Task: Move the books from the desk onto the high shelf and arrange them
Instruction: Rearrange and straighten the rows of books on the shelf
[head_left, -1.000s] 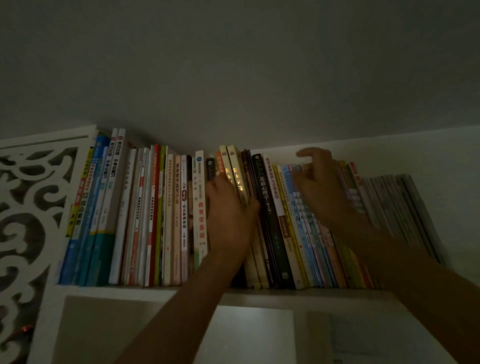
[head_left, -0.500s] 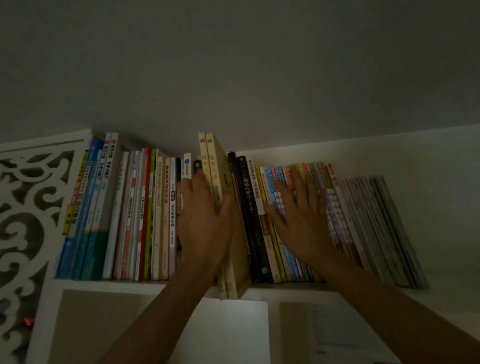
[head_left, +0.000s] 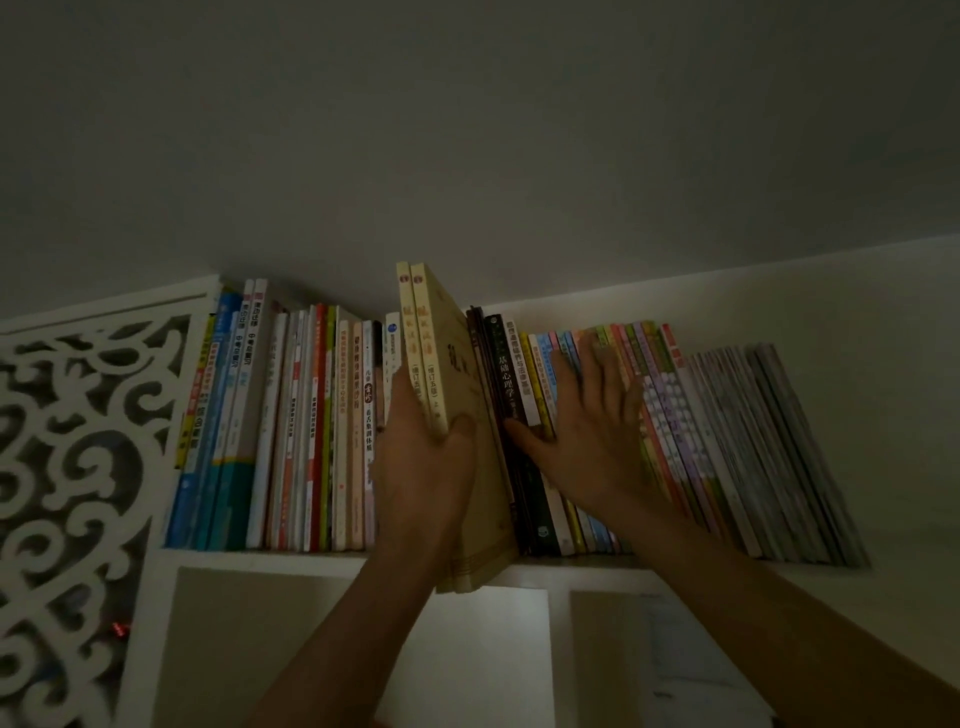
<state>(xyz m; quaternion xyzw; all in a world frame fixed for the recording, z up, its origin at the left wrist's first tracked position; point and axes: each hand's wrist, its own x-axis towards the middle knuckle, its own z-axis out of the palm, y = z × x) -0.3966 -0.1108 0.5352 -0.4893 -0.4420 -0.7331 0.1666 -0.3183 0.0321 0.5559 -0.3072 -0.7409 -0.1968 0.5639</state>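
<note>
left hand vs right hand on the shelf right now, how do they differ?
The left hand grips two yellow books by their spines, thumb curled round them; the right hand lies flat with straight fingers. The left hand's books stick out past the shelf edge; the right hand presses the leaning coloured books in the row. Both reach up to the same shelf.

Both arms reach up to the books. The left hand (head_left: 423, 467) grips the two yellow books (head_left: 423, 343), thumb on their right face. Just right of them, the right hand (head_left: 589, 436) presses flat, fingers spread.
</note>
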